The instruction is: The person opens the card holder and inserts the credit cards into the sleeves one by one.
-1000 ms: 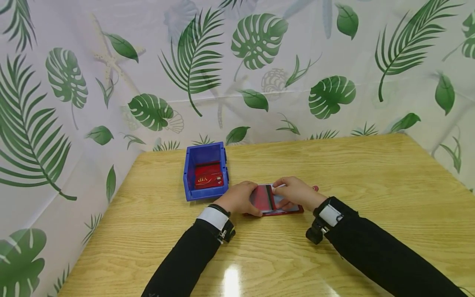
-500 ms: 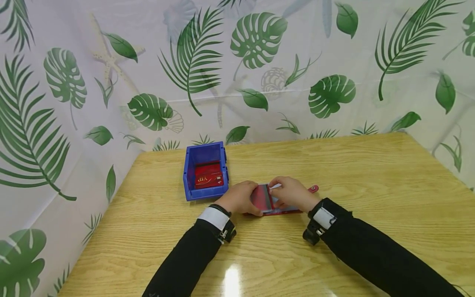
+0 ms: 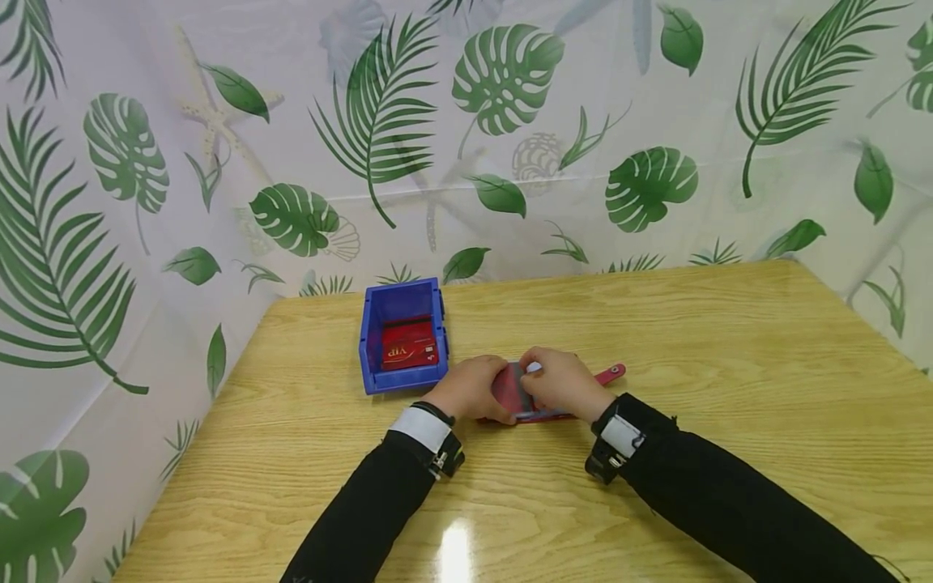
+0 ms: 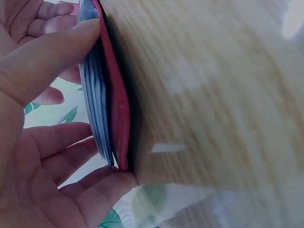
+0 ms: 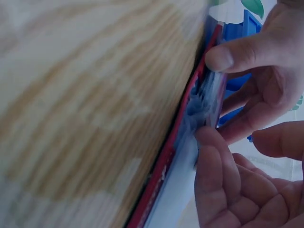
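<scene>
A card holder (image 3: 543,419) with a red cover and a stack of clear plastic sleeves (image 4: 97,107) lies open on the table. My left hand (image 3: 474,390) grips its left end, thumb along the near edge and fingers at the far edge. A red card (image 3: 510,390) with a dark stripe shows among the top sleeves, between my hands. My right hand (image 3: 561,382) has its fingers bent at the card's right edge; in the right wrist view, the right fingers (image 5: 211,161) meet the sleeves. Most of that edge is hidden behind the hand.
To the left and behind stands a blue bin (image 3: 369,348) with red cards (image 3: 410,350) in it, the top one marked VIP. The holder's snap strap (image 3: 612,373) sticks out to the right. A leaf-patterned cloth (image 3: 466,146) hangs behind the wooden table (image 3: 291,453).
My right hand has moved left, and the dark stripe of the red card has shifted left with it. More of the snap strap shows. My left hand stays in place.
</scene>
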The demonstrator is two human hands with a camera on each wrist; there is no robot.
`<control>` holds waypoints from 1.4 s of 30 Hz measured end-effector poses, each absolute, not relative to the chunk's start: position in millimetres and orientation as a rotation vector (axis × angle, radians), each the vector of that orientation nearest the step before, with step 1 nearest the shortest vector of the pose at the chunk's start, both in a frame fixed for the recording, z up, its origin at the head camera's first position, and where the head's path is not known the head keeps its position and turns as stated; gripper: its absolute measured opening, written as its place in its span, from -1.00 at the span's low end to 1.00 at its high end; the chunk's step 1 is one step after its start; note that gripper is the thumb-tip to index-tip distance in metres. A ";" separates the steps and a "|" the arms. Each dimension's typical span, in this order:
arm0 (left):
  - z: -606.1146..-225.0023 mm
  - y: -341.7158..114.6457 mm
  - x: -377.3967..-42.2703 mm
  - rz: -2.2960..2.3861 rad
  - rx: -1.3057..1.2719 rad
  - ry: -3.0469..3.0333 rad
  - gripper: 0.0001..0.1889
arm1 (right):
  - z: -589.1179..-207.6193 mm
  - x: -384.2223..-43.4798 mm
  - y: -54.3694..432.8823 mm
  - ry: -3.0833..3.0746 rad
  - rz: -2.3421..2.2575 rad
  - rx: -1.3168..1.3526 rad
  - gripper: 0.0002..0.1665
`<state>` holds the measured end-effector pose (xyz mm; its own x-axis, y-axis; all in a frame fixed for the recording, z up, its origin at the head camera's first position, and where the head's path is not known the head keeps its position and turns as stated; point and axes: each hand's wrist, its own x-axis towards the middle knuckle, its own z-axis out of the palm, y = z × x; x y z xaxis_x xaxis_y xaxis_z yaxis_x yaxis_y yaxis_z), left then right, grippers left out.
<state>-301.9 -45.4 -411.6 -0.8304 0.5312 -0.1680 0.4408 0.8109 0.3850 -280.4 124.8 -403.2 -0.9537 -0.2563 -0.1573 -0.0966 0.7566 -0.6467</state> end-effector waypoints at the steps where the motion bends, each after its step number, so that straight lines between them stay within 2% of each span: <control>1: -411.5 -45.4 -302.1 0.492 0.753 2.729 -0.25 | -403.2 -280.4 124.5 2.748 -0.943 -0.308 -0.69; 6: -411.8 -45.5 -302.9 0.544 0.761 2.715 -0.32 | -405.7 -280.8 124.7 2.785 -0.861 -0.408 -0.74; 19: -411.6 -45.3 -303.8 0.504 0.791 2.696 -0.34 | -410.7 -280.0 129.5 2.662 -1.037 -0.446 -0.77; 25: -412.0 -47.0 -302.1 0.479 0.790 2.697 -0.21 | -411.3 -279.7 136.6 2.712 -0.926 -0.629 -0.73; 29: -411.9 -48.6 -300.3 0.502 0.738 2.681 -0.11 | -410.4 -282.9 143.7 2.736 -0.803 -0.597 -0.62; 38: -411.8 -48.1 -298.9 0.512 0.692 2.664 -0.09 | -417.8 -293.1 164.9 2.775 -0.557 -0.635 -0.11; 42: -413.2 -47.7 -299.0 0.505 0.689 2.667 -0.09 | -414.3 -292.0 171.4 2.754 -0.507 -0.635 -0.02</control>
<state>-299.0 -47.7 -413.2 -0.8248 0.5156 -0.2319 0.3951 0.8191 0.4158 -292.0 171.4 -414.3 -0.8677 -0.4636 -0.1792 -0.3694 0.8427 -0.3917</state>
